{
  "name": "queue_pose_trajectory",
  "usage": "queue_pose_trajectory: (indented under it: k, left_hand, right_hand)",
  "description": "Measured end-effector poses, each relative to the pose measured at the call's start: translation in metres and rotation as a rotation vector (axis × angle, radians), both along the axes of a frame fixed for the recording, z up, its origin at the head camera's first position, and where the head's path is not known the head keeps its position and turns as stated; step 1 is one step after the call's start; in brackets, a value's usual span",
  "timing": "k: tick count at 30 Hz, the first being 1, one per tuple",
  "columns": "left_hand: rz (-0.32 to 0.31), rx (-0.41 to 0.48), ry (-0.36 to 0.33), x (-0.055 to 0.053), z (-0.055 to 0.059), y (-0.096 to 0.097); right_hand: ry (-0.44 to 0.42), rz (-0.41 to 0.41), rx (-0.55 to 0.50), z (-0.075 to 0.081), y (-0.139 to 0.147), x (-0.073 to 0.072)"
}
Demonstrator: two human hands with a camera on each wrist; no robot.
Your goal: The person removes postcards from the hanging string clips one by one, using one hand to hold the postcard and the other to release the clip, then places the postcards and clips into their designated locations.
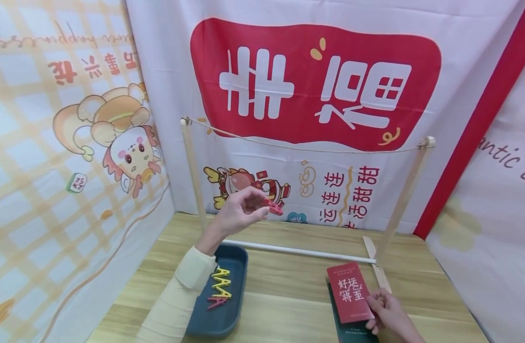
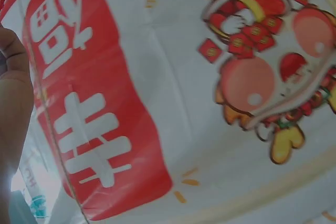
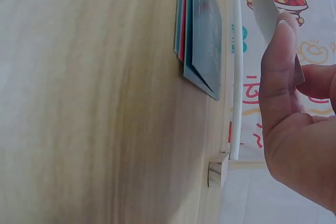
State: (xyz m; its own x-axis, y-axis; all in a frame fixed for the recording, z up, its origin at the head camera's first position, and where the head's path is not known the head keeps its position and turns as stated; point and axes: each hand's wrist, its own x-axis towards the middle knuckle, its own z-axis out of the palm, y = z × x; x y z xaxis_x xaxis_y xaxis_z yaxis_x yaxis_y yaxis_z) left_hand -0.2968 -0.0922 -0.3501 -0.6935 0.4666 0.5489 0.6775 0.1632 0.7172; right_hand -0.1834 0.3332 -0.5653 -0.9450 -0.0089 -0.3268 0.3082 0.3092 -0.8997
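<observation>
My left hand (image 1: 244, 209) pinches a red clothespin (image 1: 274, 207) between thumb and fingers, above the table and in front of the wooden frame. Only part of that hand shows at the edge of the left wrist view. My right hand (image 1: 388, 312) holds a red card (image 1: 350, 290) with white lettering by its right edge. Seen from the right wrist, the card (image 3: 264, 9) is raised off a small stack of cards (image 3: 207, 40) lying on the table. A dark green card (image 1: 352, 332) shows beneath it in the head view.
A string (image 1: 296, 147) hangs slack between two wooden posts (image 1: 403, 205), joined low down by a white rod (image 1: 301, 252). At left, a dark blue tray (image 1: 242, 290) holds several yellow clothespins (image 1: 221, 282) and a red clothespin (image 1: 217, 302). Printed cloths surround the table.
</observation>
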Motion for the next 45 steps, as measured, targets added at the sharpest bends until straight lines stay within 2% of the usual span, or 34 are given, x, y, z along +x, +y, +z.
queue_pose_trajectory:
  k: [5, 9, 15, 18, 21, 25, 30, 35, 37, 42, 45]
  left_hand:
    - [0.094, -0.143, -0.002, 0.003, -0.027, -0.024]
    - [0.146, -0.256, 0.003, 0.008, -0.047, -0.042]
    - [0.194, -0.367, -0.098, 0.016, -0.072, -0.067]
    - [0.218, -0.433, -0.146, 0.023, -0.081, -0.079]
    - [0.226, -0.484, -0.166, 0.029, -0.09, -0.089]
    - [0.192, -0.505, -0.219, 0.038, -0.105, -0.099]
    - [0.123, -0.507, -0.321, 0.049, -0.125, -0.106]
    - [0.097, -0.536, -0.357, 0.057, -0.142, -0.107]
    - [0.08, -0.531, -0.381, 0.06, -0.146, -0.108]
    - [0.073, -0.525, -0.415, 0.063, -0.155, -0.11]
    - [0.056, -0.539, -0.417, 0.064, -0.161, -0.111]
  right_hand:
    - [0.019, 0.06, 0.003, -0.005, 0.002, 0.005]
    - [-0.001, 0.059, 0.039, -0.009, 0.001, 0.007]
    - [-0.024, 0.0, 0.117, -0.01, -0.004, 0.009]
    - [-0.002, -0.028, 0.207, -0.009, -0.008, 0.009]
    - [0.032, -0.049, 0.313, -0.01, -0.012, 0.008]
    - [0.053, -0.058, 0.399, -0.014, -0.014, 0.011]
    - [0.048, -0.047, 0.374, -0.015, -0.014, 0.016]
    - [0.066, -0.013, 0.375, -0.016, -0.011, 0.019]
    - [0.09, 0.001, 0.415, -0.018, -0.011, 0.019]
    - [0.201, 0.039, 0.602, -0.019, -0.013, 0.017]
    - [0.2, 0.061, 0.66, -0.017, -0.015, 0.015]
